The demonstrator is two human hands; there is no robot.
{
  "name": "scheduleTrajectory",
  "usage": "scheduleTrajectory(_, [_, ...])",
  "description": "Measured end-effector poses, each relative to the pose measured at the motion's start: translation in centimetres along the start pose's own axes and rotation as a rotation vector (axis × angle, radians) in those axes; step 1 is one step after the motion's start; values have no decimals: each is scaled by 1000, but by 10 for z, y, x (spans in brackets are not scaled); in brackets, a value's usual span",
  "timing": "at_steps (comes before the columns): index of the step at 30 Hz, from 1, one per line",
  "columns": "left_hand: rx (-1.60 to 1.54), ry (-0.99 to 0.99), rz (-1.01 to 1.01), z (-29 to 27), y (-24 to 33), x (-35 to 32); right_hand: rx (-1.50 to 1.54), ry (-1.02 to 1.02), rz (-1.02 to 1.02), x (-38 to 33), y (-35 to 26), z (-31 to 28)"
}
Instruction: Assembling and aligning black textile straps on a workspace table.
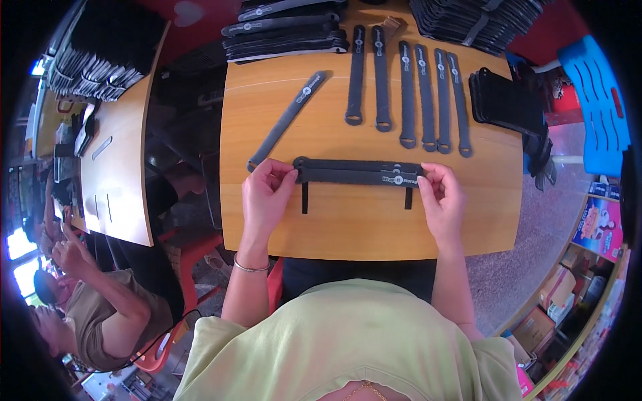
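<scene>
Wooden table (334, 234) near its front edge: a flat stack of dark straps (358, 172) is pinched at each end by left hand (264, 194) and right hand (441, 197), fingers closed, apparently to square it, loose straps (428, 93) laid behind.

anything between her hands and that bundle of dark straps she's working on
Nothing visible. The left hand and right hand each already grip one end of the strap bundle on the wooden table. The other loose straps lie farther back, apart from it.
</scene>
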State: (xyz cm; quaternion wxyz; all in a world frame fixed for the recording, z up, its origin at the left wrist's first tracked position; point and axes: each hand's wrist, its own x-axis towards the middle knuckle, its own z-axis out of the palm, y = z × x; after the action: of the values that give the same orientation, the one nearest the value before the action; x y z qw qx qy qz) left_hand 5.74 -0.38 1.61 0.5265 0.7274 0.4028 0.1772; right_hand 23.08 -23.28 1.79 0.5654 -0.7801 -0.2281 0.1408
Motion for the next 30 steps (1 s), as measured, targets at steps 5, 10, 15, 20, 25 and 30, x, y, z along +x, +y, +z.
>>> scheduleTrajectory(5, [53, -14, -13, 1, 3, 0, -20, 11, -5, 0, 0, 0])
scheduleTrajectory(10, [46, 11, 8, 1, 4, -2, -18, 11, -19, -1, 3, 2])
scheduleTrajectory(15, [51, 7, 36, 2, 1, -1, -42, 8, -21, -1, 6, 1])
scheduleTrajectory(20, [42, 11, 18, 3, 4, -1, -81, 20, -24, -1, 3, 3])
scheduleTrajectory(25, [53, 11, 21, 3, 4, -1, -121, 39, -34, 0, 2, 4])
scheduleTrajectory(30, [74, 5, 19, 2, 2, -1, -147, 54, -35, 1, 3, 6])
